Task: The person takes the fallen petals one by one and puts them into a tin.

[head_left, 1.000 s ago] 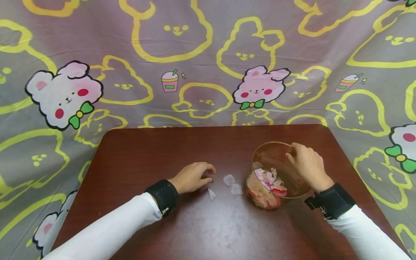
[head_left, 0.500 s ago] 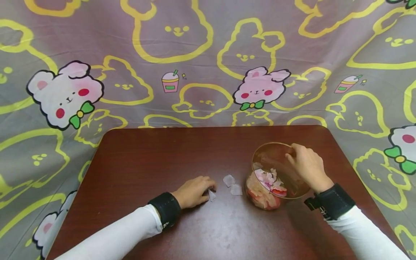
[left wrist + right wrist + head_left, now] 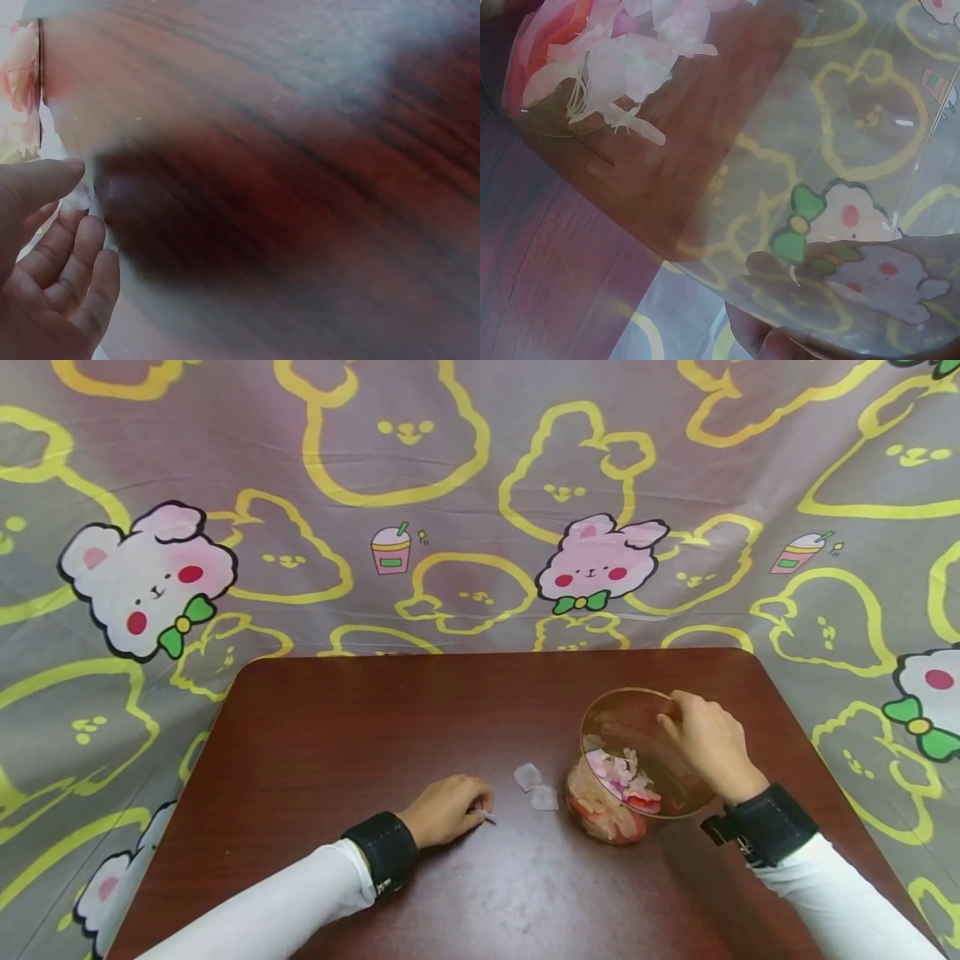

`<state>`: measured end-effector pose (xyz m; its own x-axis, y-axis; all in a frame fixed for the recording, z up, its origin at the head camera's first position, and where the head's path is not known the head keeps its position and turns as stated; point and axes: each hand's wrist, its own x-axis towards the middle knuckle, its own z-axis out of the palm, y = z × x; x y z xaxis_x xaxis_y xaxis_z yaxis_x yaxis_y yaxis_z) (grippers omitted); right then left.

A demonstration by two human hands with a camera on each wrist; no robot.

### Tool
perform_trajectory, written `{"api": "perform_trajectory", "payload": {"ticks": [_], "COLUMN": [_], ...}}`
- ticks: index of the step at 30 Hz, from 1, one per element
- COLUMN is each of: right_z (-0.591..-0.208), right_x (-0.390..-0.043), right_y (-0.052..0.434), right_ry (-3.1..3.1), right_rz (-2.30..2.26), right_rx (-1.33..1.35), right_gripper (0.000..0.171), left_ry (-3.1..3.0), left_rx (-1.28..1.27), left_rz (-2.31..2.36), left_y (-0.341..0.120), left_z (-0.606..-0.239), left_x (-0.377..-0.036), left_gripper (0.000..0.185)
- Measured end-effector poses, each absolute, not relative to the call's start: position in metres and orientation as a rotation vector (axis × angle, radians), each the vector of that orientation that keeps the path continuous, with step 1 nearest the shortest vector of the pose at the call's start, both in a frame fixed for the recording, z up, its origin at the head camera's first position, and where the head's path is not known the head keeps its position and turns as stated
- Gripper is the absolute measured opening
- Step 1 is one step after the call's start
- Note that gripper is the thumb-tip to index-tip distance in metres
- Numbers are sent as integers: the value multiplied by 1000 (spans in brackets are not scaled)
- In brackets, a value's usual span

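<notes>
In the head view my left hand [image 3: 446,810] hovers low over the table, pinching a small translucent white petal-like piece [image 3: 487,817]. The left wrist view has the same piece [image 3: 79,196] between thumb and fingers. My right hand [image 3: 711,745] grips the rim of a clear, amber-tinted round container [image 3: 632,717], which is tilted. Inside lie pink, white and red petals [image 3: 609,814], gathered at its lower end; the right wrist view looks through the wall at these petals [image 3: 622,67]. Between the hands, one white piece [image 3: 528,777] lies beside another white piece [image 3: 545,797].
A dark reddish-brown wooden table [image 3: 360,718] carries everything. Close behind it hangs a grey-pink cloth [image 3: 465,460] with yellow outlines and rabbit faces. White sleeves and black wrist bands [image 3: 382,852] cover the forearms.
My left hand has come down toward the near side and taken the left-hand white piece between thumb and fingers. The right hand and the container have stayed in place.
</notes>
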<state>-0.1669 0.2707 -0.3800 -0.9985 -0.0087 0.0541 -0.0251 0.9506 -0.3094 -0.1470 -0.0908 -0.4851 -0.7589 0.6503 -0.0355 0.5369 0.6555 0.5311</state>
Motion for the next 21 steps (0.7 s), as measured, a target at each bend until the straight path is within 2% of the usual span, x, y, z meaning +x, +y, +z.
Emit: {"api": "perform_trajectory", "payload": {"ticks": [11, 21], "right_z": [-378, -379], "right_x": [-167, -167], "right_y": [269, 270], "right_ry": [-3056, -3055], "right_rz": [468, 475], "right_rx": [11, 33], "right_gripper": [15, 15], "left_ry": [2693, 2738], "left_rx": [871, 918], "left_rz": [908, 999], "left_y": [-84, -64], "left_z": [-451, -402], "left_x": [-165, -188], "left_gripper": [3, 11]}}
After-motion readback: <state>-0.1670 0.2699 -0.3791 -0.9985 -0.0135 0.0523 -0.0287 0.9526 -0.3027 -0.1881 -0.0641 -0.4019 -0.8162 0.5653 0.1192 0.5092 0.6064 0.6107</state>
